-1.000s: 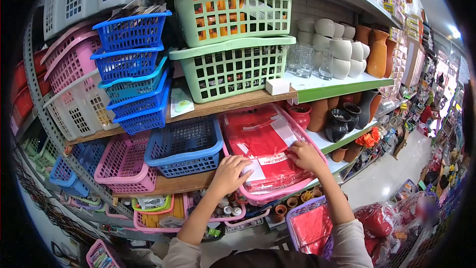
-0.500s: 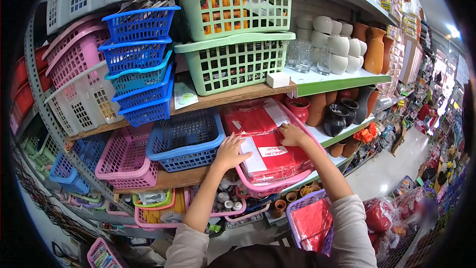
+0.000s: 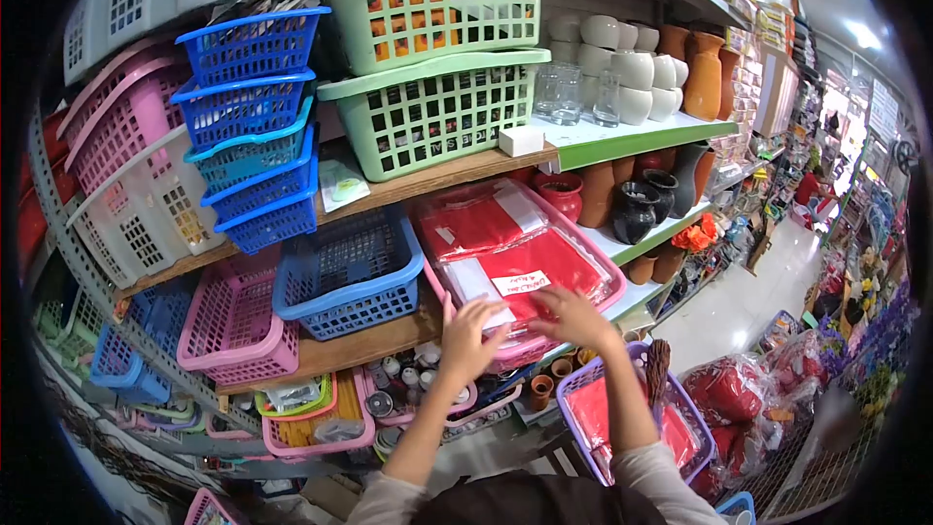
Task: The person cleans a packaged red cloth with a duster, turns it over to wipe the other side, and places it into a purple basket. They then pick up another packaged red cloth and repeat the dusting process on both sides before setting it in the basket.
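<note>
A pink basket (image 3: 507,360) on the shelf is heaped with flat red packets (image 3: 476,230) in clear plastic. On the front packet lies a white label (image 3: 520,283) with handwriting. My left hand (image 3: 470,338) is at the basket's front left corner, fingers apart, beside a white paper piece (image 3: 476,282) on the packets. My right hand (image 3: 575,319) is over the front edge of the packets, fingers stretched out and reaching just below the label. Neither hand grips anything visible.
A blue basket (image 3: 352,306) and another pink basket (image 3: 240,362) stand to the left. Green baskets (image 3: 437,89) are stacked above. Vases (image 3: 634,214) and glasses (image 3: 559,97) line the right shelves. Below, a purple basket (image 3: 702,457) holds red packets.
Both hands have drawn back from the middle of the packets to the basket's front edge. The camera view has shifted slightly, showing more of the purple basket.
</note>
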`<state>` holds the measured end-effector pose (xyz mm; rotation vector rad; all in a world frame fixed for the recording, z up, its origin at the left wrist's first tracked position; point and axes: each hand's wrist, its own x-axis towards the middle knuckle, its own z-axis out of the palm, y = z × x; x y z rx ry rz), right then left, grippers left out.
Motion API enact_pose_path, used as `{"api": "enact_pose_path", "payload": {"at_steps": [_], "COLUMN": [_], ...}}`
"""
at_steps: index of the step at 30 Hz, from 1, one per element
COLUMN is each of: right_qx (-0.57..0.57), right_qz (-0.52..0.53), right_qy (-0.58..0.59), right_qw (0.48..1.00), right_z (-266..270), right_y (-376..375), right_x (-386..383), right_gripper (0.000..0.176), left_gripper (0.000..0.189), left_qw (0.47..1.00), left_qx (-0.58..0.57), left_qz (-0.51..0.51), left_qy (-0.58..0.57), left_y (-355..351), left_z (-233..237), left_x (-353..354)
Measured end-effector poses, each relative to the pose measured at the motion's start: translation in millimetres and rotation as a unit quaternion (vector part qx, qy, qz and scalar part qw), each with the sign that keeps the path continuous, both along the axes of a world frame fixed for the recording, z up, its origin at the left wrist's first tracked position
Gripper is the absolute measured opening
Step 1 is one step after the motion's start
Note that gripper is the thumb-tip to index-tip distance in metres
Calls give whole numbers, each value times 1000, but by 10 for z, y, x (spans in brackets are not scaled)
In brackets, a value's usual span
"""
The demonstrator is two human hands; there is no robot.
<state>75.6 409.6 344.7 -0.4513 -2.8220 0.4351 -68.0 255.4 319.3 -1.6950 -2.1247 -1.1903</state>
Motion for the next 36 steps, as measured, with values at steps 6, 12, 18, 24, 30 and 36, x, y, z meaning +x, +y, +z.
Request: {"api": "enact_pose_path", "payload": {"at_steps": [6,12,18,24,30,36], "right_qx": [61,35,-46,22,-79,-111], "right_qz": [-93,-96,-209,-550,-696,-706], "right_qy": [273,306,317,142,88,80], "right_qw": [956,946,924,823,708,695], "right_z": [-393,-555,-1168,-2564,-3067,-3287], "right_y": [-810,-939,-1062,-1110,-1388,-1402], "right_x": [102,364,732,1735,2503,2801], "right_gripper": [30,47,50,63,61,49], "left_gripper": [17,14,18,30,34,36], "left_qw": [984,977,980,951,899,841], "left_qx": [169,197,170,11,-106,-198], "left_qz": [37,39,-93,-293,-399,-467], "left_qy": [40,66,38,-98,-146,-188], "left_y": [-50,-15,41,112,30,67], "left_z": [-199,-421,-806,-1489,-2001,-2269], "left_x": [615,744,941,1371,1743,2065]}}
